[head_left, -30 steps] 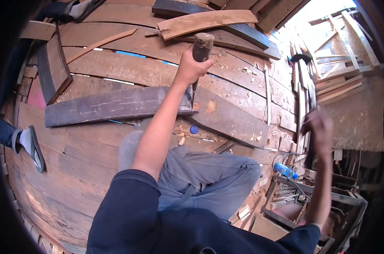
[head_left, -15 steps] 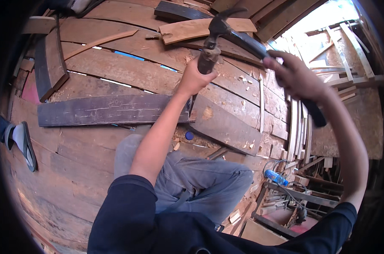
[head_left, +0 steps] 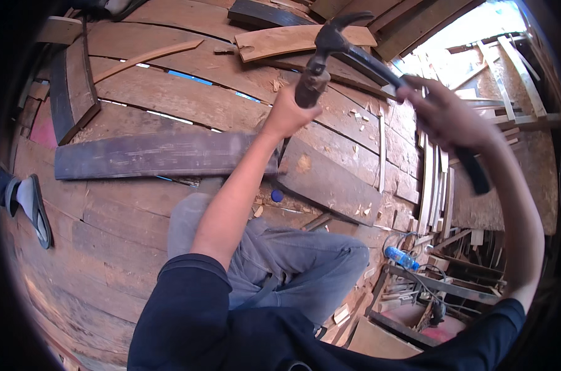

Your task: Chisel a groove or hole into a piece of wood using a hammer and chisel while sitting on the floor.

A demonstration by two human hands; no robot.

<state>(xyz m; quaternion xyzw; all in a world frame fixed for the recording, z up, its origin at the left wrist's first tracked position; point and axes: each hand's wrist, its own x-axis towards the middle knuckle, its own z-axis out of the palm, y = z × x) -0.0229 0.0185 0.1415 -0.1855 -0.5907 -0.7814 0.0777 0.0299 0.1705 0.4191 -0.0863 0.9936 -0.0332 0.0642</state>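
My left hand (head_left: 286, 114) is wrapped round the thick, worn wooden handle of a chisel (head_left: 311, 88), held upright over the right end of a dark board (head_left: 150, 156). Below my fist only a thin part of its blade shows, and the tip is hard to make out. My right hand (head_left: 446, 117) grips a claw hammer (head_left: 332, 41) by its dark handle. In this view the hammer's face meets the top of the chisel handle. Slight blur covers the board.
Beside the dark board lies a wide brown plank (head_left: 330, 179). A blue cap (head_left: 276, 196) rests near my knee, and a blue-labelled bottle (head_left: 401, 257) is at right among cables and timber. A sandalled foot (head_left: 30, 210) shows at far left. Wood chips litter the gapped plank floor.
The hammer and my right hand have shifted slightly right. My left hand and the chisel have moved a little right too. The dark board has risen slightly and looks blurred.
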